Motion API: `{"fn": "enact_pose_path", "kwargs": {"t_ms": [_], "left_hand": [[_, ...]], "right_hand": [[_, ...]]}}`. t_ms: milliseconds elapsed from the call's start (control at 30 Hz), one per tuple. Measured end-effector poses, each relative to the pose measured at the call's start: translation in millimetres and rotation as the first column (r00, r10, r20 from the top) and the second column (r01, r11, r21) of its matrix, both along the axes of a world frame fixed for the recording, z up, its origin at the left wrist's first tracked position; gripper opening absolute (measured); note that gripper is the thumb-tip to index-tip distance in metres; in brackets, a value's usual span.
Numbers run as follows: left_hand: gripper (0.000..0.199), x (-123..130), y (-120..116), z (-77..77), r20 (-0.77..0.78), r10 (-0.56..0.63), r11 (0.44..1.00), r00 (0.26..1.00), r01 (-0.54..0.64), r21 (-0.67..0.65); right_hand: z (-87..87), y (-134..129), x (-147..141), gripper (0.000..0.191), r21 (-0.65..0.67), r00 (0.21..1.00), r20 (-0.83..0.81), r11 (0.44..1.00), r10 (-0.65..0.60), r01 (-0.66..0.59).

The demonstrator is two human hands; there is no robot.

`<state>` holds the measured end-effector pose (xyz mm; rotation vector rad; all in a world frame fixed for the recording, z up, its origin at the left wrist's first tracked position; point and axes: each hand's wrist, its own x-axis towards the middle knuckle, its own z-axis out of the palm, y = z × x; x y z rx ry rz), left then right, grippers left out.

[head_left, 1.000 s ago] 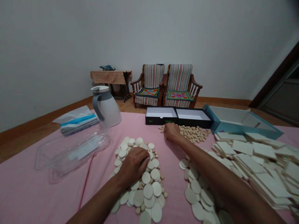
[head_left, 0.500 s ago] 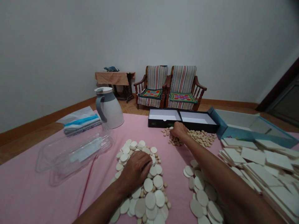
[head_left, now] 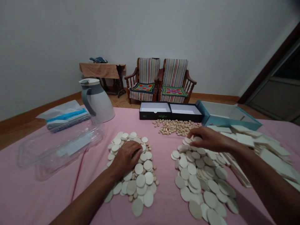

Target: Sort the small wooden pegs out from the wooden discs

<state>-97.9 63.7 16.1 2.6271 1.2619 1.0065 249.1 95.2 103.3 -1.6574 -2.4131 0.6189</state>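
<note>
i see the left hand point(head_left: 126, 158) lying on the wooden discs point(head_left: 141, 180), its grip open; the right hand point(head_left: 208, 139) curls above the second disc pile point(head_left: 194, 182), and whether it holds one is too unclear to call.

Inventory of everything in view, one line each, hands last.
Pink cloth: one, pink, spread across foreground.
Insulated jug: one, white and grey, back left on cloth.
Wrapped packet: one, white and blue, left of jug.
Clear plastic box: one, clear, in front of packet.
Black box: one, black outside, white inside, back centre.
Teal box: one, teal outside, white inside, back right.
Small discs: many, beige, heap before black box, others among left pile.
Large discs: many, cream, two piles, centre.
Square tiles: many, cream, stacked at right.
Armchairs: two, striped, against wall.
Side table: one, orange cover, by wall.
Left hand: one, on left pile.
Right hand: one, over far edge of right pile.
</note>
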Motion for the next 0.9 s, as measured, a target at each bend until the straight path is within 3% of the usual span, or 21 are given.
{"fn": "enact_pose_path", "kwargs": {"t_ms": [133, 300, 467, 667, 900], "left_hand": [[0.017, 0, 1, 0.6, -0.005, -0.009, 1.0, 1.0, 0.009, 0.012], [0.018, -3, 1, 3.4, -0.014, 0.009, 1.0, 1.0, -0.009, -0.01], [0.017, -7, 1, 4.3, 0.012, 0.031, 0.999, 0.999, -0.031, -0.022], [0.018, -5, 1, 3.9, -0.038, 0.005, 0.999, 0.999, -0.007, -0.035], [0.013, -5, 0, 3.2, -0.059, -0.016, 0.999, 0.998, 0.013, -0.047]], "right_hand": [[-10.2, -30, 19, 0.022, -0.06, 0.999, -0.036, 0.998, -0.037, 0.035], [-13.6, -34, 13, 0.025, 0.14, 0.979, -0.114, 0.973, -0.17, 0.185], [-18.6, -44, -33, 0.019, 0.076, 0.985, -0.173, 0.996, -0.023, 0.037], [-46.8, -46, -91, 0.018, 0.068, 0.982, -0.121, 0.988, 0.148, -0.14], [-71.5, -39, -139, 0.019, 0.098, 0.993, -0.056, 0.99, 0.108, -0.102]]}}
